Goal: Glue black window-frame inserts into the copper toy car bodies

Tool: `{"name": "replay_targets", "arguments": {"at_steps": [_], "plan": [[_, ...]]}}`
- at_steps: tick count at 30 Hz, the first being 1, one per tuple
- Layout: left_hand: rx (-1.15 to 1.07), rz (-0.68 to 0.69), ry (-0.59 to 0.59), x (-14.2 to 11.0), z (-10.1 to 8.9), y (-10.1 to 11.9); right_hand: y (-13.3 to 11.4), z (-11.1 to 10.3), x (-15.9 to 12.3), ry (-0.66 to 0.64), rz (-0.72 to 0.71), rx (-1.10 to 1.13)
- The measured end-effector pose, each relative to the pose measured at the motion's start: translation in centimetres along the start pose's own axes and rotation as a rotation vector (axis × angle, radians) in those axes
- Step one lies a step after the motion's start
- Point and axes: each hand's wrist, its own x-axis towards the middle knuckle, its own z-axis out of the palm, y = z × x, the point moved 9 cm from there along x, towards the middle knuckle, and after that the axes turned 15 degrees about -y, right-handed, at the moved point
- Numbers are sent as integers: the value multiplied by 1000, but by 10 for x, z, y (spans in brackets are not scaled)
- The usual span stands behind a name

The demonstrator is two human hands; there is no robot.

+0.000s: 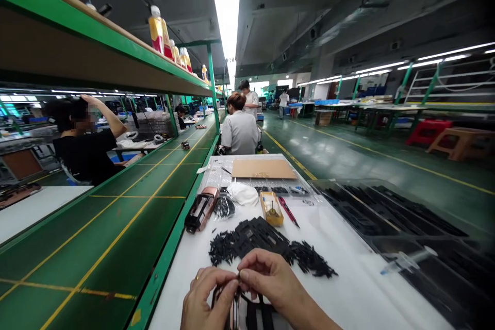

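Note:
Both my hands meet at the bottom middle of the view, over the white table (348,289). My left hand (207,299) is closed around a small black and copper toy car body (240,312), which is mostly hidden under my fingers. My right hand (266,276) pinches a tiny black part against the top of that car body. Just beyond my hands lies a heap of small black plastic parts (266,247).
A finished copper toy car (201,210), a white cloth (243,194), a yellow box (271,208), a red-handled tool (288,211) and clear trays (386,216) sit on the table. A green conveyor (116,216) runs on the left. Several co-workers sit along the line.

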Motion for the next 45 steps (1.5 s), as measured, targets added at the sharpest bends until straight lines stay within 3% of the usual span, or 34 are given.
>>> {"name": "replay_targets", "arguments": {"at_steps": [3, 11, 21, 25, 28, 31, 34, 38, 45], "plan": [[36, -46, -128, -3, 8, 9, 2, 1, -18, 55, -13, 83], [259, -39, -126, -11, 9, 30, 12, 0, -37, 115, -5, 192], [508, -16, -176, -1, 13, 37, 28, -3, -38, 127, -1, 130], [648, -32, -231, 6, 12, 34, 18, -18, -52, 118, 18, -87], [718, -39, -263, 11, 13, 27, 7, -26, -64, 81, 49, -433], [776, 0, -298, 13, 19, 23, 1, -20, -71, -15, 49, -818], [834, 55, -333, 14, 28, 24, 11, -4, -75, -201, 87, -1076], [925, 101, -384, 17, 42, 26, 25, 8, -78, -368, 147, -1241], [1032, 185, -446, 19, 60, 28, 28, 9, -75, -393, 102, -1274]]}}
